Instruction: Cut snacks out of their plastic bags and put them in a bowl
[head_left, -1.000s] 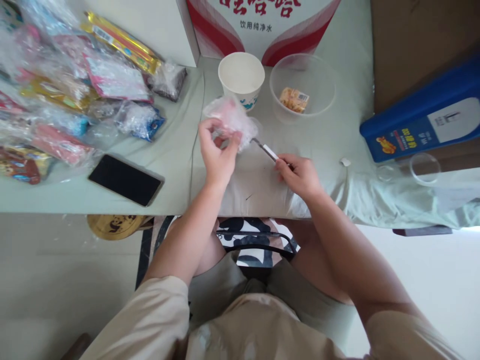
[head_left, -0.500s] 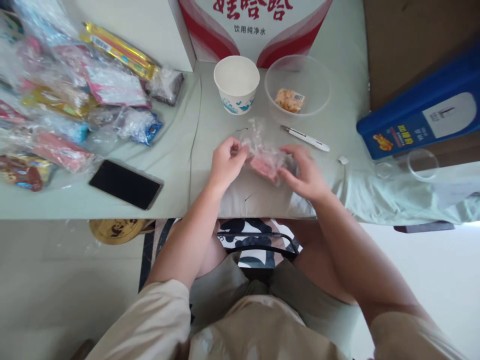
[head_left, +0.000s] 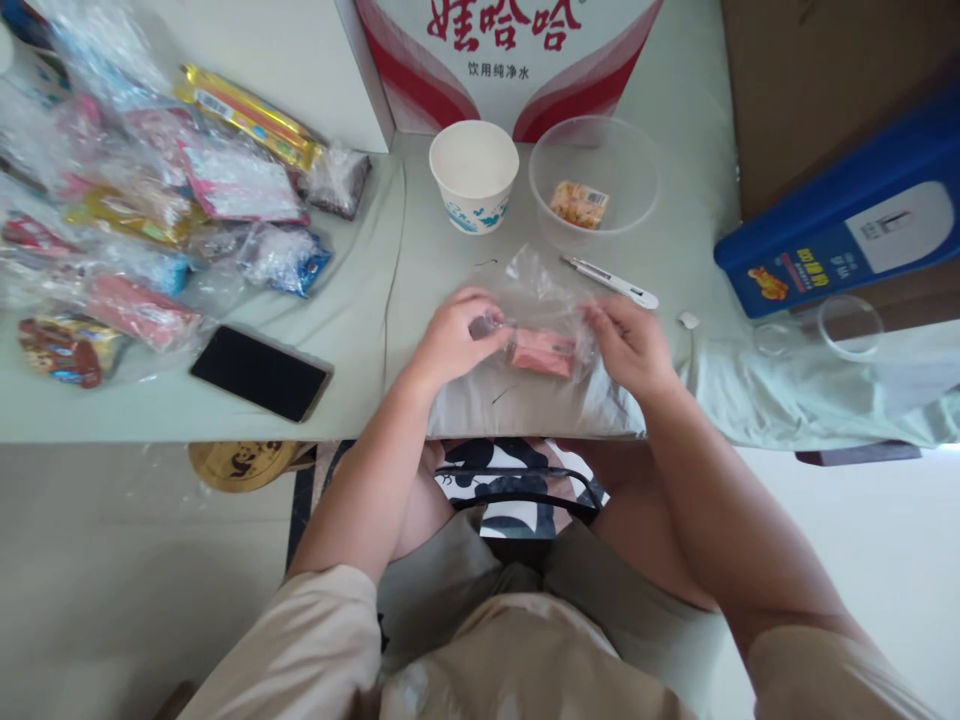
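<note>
Step in hand, we judge: spread the bag (head_left: 531, 272) around the block (head_left: 541, 355)

Nearest us, the table (head_left: 487, 415) edge runs just short of the block, with little room between. Left of the block, toward the phone (head_left: 260, 372), lies more open table. The block seems to lie inside the clear bag. On its left our left hand (head_left: 463, 335) pinches the bag, thumb and fingertips nearly together; on its right our right hand (head_left: 630, 345) grips the bag with curled fingers. The next move calls for finding the bag's mouth, which we cannot make out. Beyond the block, to its right, a knife (head_left: 611, 281) lies close by our right hand; farther past the block, the cup (head_left: 474, 205) and bowl (head_left: 634, 185) close off the room before the carton (head_left: 499, 95)
</note>
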